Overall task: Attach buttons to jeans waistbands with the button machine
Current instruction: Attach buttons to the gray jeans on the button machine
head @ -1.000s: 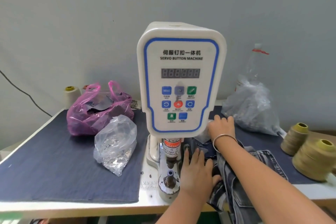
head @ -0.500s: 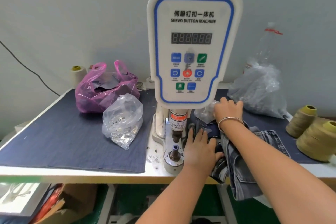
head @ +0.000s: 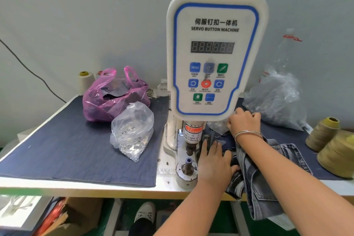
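White plastic housing marked "SERVO BUTTON MACHINE" fronts the button machine, which stands upright at the middle of the worktop; its display is unlit and a round lower die sits on the base at the front. Grey washed jeans are draped over the worktop's front edge just right of the die, with the waistband end drawn towards the machine's base. The left hand is laid flat on the denim beside the die, its grip apart, with straight fingers pressing the fabric down. The right hand, with a metal bangle at the wrist, is placed behind the machine's lower right corner on a small clear bag; its fingers are curled, but whether anything is pinched cannot be told. Dark blue cloth is spread over the left part of the worktop, and on it are seen a clear bag of silver buttons and, just behind and touching it, a pink bag. A large clear bag lies at the right rear, and two olive thread cones stand near the right edge. A shoe is visible beneath the worktop.
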A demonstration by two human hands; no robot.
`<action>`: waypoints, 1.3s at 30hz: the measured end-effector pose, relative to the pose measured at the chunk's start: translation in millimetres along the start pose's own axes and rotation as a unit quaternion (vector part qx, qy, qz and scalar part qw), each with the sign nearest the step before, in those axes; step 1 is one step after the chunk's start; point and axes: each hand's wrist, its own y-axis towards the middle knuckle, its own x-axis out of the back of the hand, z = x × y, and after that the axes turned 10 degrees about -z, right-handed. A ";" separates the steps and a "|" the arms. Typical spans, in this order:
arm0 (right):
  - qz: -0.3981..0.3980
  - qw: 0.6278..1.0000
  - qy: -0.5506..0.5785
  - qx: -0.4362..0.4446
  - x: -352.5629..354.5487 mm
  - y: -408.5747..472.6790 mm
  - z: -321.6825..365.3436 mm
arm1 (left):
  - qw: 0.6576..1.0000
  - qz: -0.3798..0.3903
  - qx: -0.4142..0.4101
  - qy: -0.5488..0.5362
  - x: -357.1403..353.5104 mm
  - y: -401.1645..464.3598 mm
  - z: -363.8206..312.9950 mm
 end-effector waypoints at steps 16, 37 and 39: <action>-0.043 0.997 0.047 -0.032 -11.6 1.0 -0.5 | 1.000 0.019 0.003 0.025 -3.3 3.7 -4.0; 0.046 0.614 0.731 -0.295 94.0 -78.8 12.1 | 0.896 -0.048 -0.010 -0.441 75.6 -76.0 59.2; 0.146 0.562 0.748 -0.322 95.0 -100.7 25.2 | 0.877 -0.077 0.051 -0.472 78.5 -92.8 79.0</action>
